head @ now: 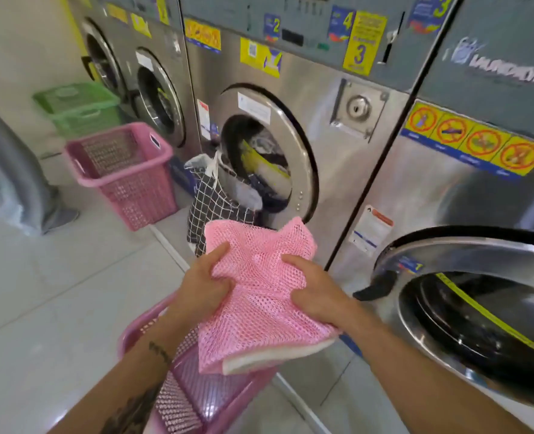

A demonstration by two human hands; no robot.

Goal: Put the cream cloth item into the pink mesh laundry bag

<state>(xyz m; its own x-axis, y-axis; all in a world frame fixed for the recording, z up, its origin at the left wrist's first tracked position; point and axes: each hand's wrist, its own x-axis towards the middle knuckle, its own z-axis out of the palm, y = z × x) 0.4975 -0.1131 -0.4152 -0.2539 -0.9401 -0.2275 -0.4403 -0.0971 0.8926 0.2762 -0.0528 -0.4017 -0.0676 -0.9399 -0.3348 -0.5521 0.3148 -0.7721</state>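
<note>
I hold the pink mesh laundry bag (pixel 259 296) in front of me with both hands. My left hand (pixel 204 285) pinches its left side and my right hand (pixel 314 291) grips its right side. A strip of the cream cloth item (pixel 268 360) shows at the bag's lower edge, beneath the mesh. I cannot tell whether the cloth lies inside the bag or under it. The bag hangs above a pink basket (pixel 193 393) near my legs.
An open washer (pixel 259 164) straight ahead is stuffed with clothes, and a black checked cloth (pixel 210 205) spills from it. Another open washer door (pixel 466 308) is at the right. A second pink basket (pixel 124 173) and a green basket (pixel 80 108) stand at the left.
</note>
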